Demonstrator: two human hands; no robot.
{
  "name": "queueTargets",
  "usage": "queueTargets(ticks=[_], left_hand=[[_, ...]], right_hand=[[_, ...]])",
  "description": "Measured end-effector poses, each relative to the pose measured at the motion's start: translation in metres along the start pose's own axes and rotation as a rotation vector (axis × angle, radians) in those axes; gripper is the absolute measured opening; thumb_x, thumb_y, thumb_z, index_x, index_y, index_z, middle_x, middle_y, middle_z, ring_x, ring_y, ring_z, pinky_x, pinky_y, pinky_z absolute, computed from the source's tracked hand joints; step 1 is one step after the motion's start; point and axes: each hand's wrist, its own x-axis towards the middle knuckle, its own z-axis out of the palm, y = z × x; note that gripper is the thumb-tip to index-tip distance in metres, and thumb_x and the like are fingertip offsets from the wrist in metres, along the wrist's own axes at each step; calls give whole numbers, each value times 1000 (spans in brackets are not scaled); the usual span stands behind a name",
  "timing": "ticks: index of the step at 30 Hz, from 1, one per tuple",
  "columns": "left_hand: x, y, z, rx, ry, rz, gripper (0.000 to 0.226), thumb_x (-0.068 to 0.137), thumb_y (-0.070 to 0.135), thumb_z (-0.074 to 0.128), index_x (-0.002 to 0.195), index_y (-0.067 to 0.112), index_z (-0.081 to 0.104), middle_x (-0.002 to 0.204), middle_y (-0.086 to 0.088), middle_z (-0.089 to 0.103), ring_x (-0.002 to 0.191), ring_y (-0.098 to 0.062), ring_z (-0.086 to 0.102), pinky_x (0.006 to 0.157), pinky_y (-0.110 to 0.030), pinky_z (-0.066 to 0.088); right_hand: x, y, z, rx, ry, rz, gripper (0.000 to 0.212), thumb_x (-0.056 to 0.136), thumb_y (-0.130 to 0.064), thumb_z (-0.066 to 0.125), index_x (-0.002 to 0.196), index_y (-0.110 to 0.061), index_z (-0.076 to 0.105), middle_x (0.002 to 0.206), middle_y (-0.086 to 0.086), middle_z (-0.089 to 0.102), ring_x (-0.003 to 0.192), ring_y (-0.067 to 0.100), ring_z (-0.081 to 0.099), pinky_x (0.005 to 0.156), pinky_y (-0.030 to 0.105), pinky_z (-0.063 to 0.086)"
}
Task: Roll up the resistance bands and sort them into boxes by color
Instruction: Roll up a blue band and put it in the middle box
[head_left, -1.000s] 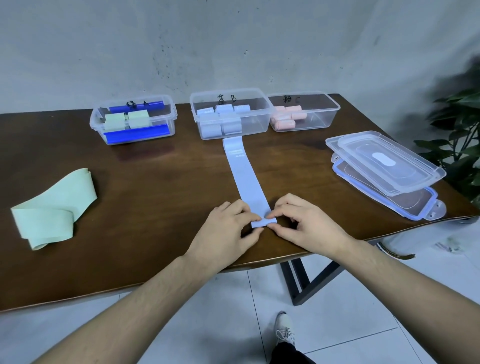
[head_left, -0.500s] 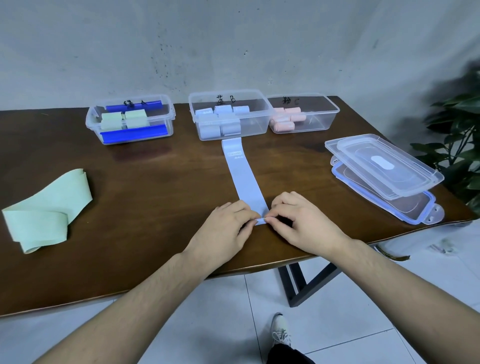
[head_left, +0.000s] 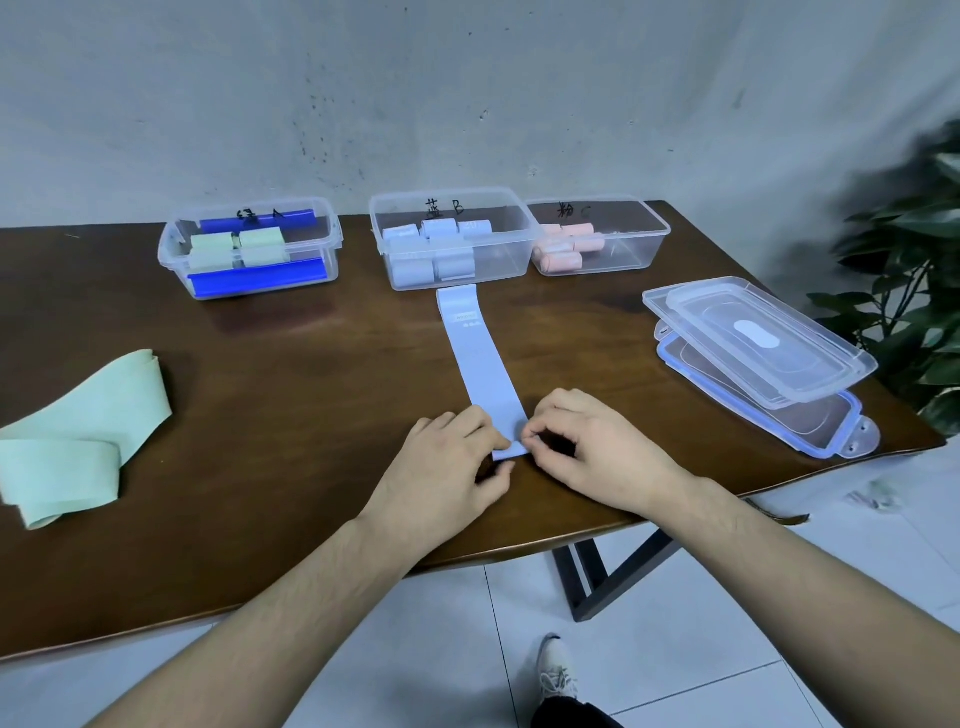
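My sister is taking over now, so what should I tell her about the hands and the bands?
Left hand and right hand both pinch the near end of the blue band, which lies flat on the table, roll barely started.
Done: rolls sit in the green box, blue box and pink box.
Left: roll this band into the blue box, then the loose green band into the green box.

Handwritten black marks stand on three clear boxes: "绿 A" on the green-band box (head_left: 249, 244) at 11 o'clock, "蓝 B" on the blue-band box (head_left: 452, 239) at 12, "粉 C" on the pink-band box (head_left: 602, 236) at 1. The small label on the blue band (head_left: 480, 358) is too small to read.
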Motion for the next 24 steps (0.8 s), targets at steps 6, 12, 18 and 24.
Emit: queueTargets(ticks=[6, 12, 18, 24], left_hand=[[1, -2, 1, 7, 8, -12, 25, 95, 35, 49, 102, 23, 70, 94, 9, 55, 78, -12, 55, 72, -26, 37], [-1, -1, 2, 16, 25, 2, 24, 95, 34, 47, 103, 24, 67, 94, 9, 57, 76, -13, 56, 70, -27, 39], [5, -1, 0, -3, 16, -55, 40, 95, 39, 34, 100, 23, 70, 93, 8, 55, 75, -15, 56, 68, -35, 47], [8, -2, -3, -23, 31, -64, 22, 98, 29, 51, 105, 21, 70, 95, 7, 56, 76, -14, 57, 70, -37, 50]], right_hand=[[-3, 4, -4, -85, -22, -70, 24, 95, -28, 66, 116, -21, 73, 104, -12, 55, 92, 5, 46, 85, 27, 48], [1, 1, -10, -185, -59, -131, 27, 99, -33, 57, 117, -23, 73, 102, -10, 53, 89, 9, 48, 79, 27, 49], [5, 5, -8, -107, -38, -67, 33, 97, -36, 57, 126, -24, 68, 108, -12, 54, 94, 8, 47, 87, 21, 44], [12, 10, -4, -52, -72, -83, 21, 97, -27, 63, 116, -25, 70, 108, -15, 60, 98, 5, 50, 90, 27, 48]])
